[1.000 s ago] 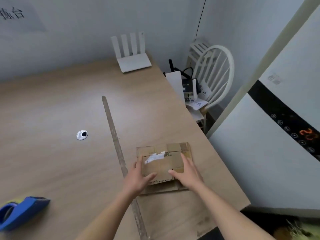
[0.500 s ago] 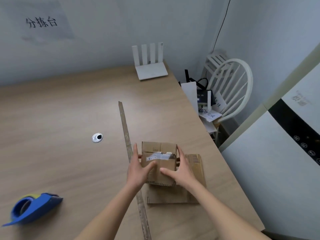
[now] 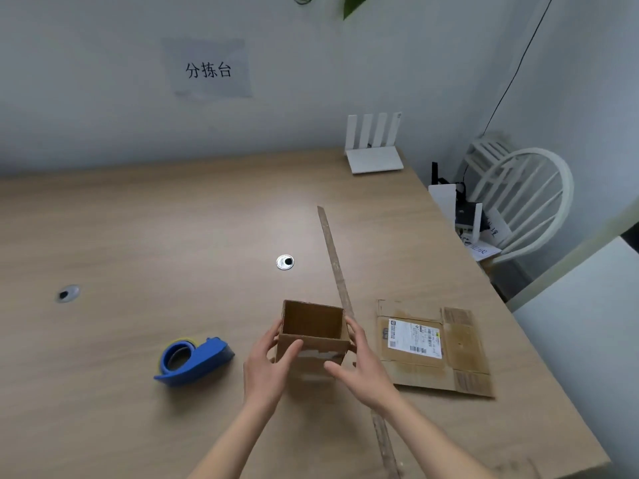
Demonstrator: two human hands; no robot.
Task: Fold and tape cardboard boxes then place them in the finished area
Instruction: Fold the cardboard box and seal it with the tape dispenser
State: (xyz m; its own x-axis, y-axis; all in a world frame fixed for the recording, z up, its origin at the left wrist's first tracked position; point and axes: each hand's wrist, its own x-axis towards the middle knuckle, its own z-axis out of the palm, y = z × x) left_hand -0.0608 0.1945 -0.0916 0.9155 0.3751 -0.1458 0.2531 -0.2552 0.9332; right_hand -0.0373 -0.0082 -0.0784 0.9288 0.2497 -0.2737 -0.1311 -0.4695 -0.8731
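Observation:
A small cardboard box (image 3: 313,319) is held above the wooden table (image 3: 173,216), squared open so I look into its brown inside, with white tape along its near wall. My left hand (image 3: 266,363) grips its left side, thumb on the front wall. My right hand (image 3: 359,364) grips the right side, thumb on the front. A flattened cardboard box (image 3: 432,350) with a white shipping label lies on the table to the right of my hands. A blue tape dispenser (image 3: 192,361) lies to the left of my hands.
A long strip of tape (image 3: 337,267) runs across the table from far to near. A white router (image 3: 375,146) stands at the far right corner. A white chair (image 3: 525,198) with devices and papers stands past the right edge. Two cable grommets (image 3: 285,262) sit in the tabletop.
Both hands lifted the top box off the flat one and moved it left across the strip. It has gone from flat to squared open. The view turned left and up.

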